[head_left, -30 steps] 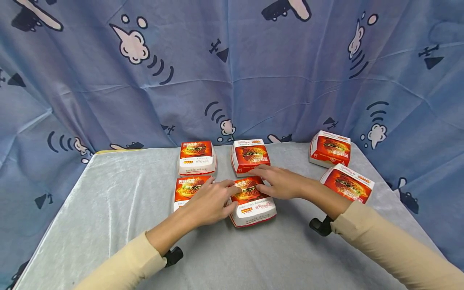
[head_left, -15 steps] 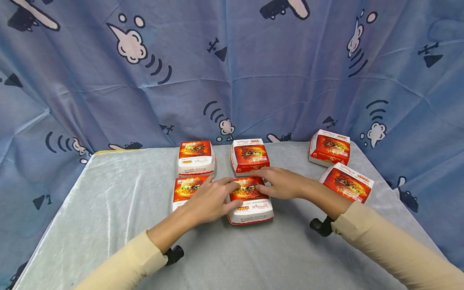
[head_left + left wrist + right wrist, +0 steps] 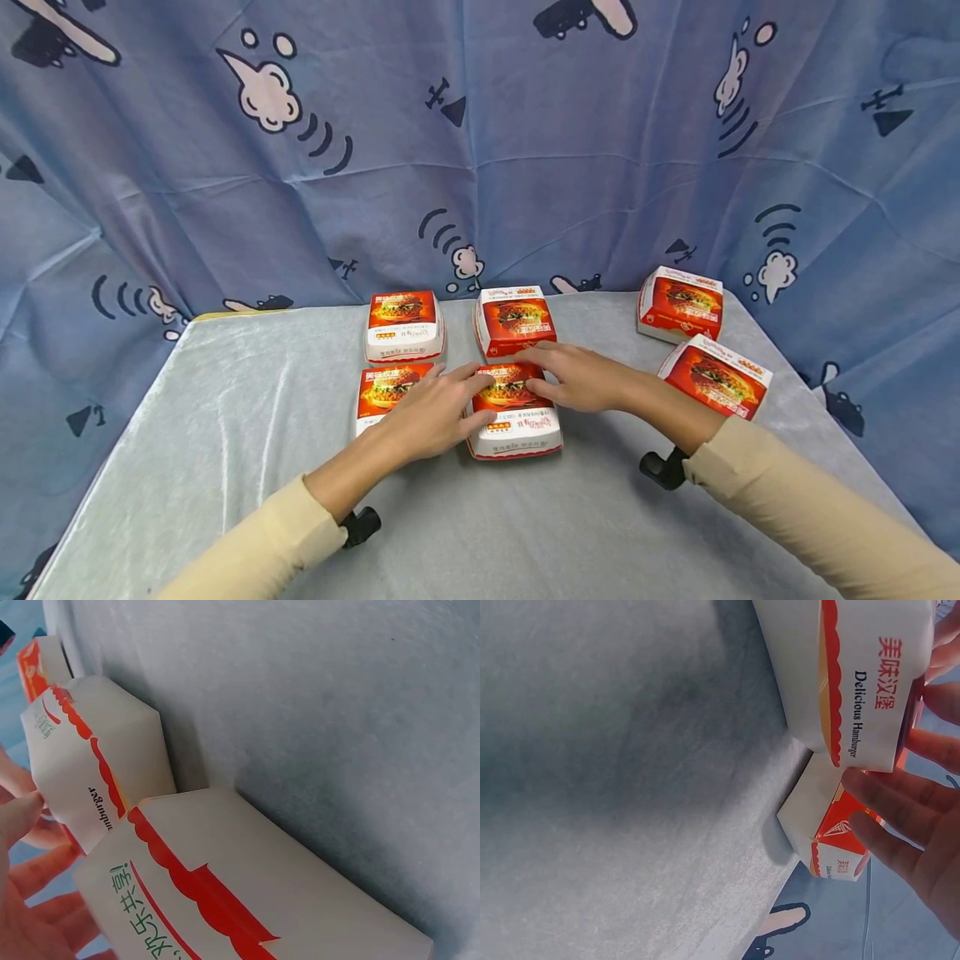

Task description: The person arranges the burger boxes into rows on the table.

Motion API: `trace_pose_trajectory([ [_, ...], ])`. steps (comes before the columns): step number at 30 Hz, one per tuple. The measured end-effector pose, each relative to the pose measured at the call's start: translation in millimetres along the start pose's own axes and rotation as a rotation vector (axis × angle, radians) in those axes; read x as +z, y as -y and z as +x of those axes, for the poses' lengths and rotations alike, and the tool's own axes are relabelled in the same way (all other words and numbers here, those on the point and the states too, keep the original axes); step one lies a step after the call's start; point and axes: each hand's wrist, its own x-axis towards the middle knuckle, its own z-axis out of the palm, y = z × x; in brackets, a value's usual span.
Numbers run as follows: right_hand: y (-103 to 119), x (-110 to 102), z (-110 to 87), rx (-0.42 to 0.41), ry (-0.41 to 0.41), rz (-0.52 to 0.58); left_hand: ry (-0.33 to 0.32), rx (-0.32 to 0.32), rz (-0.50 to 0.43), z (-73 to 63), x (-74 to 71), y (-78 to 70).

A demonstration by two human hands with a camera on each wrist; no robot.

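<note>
In the head view, a red-and-white burger box (image 3: 525,427) sits at the near middle of the group, its lid printed with a burger. My left hand (image 3: 429,417) lies over the near left burger box (image 3: 386,392), with fingertips reaching onto the left side of the middle box. On the opposite side, my right hand (image 3: 581,379) touches the middle box's lid and right edge with extended fingers. Beyond it stands the far middle burger box (image 3: 517,318), right by the right fingertips. The right wrist view shows the fingers (image 3: 889,799) along the edge where these two boxes meet.
Behind the near left box stands the far left burger box (image 3: 405,327). Two more burger boxes, one farther back (image 3: 682,304) and one nearer (image 3: 716,375) behind the right forearm, lie at the right. A grey cloth (image 3: 225,433) covers the table; a blue patterned curtain (image 3: 375,167) hangs behind.
The near middle box has shifted slightly left and away, and turned straighter, closing up to the boxes around it. Both hands stay at its sides with little movement.
</note>
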Motion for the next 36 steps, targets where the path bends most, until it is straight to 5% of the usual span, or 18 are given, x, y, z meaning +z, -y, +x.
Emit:
trace_pose_trajectory([
  [13, 2.0, 1.4, 2.8, 0.021, -0.006, -0.009, 0.046, -0.056, -0.055, 0.0, -2.3, 2.5],
  [36, 2.6, -0.2, 4.4, 0.047, 0.008, -0.022, 0.04, -0.048, -0.064, 0.6, -5.1, 4.9],
])
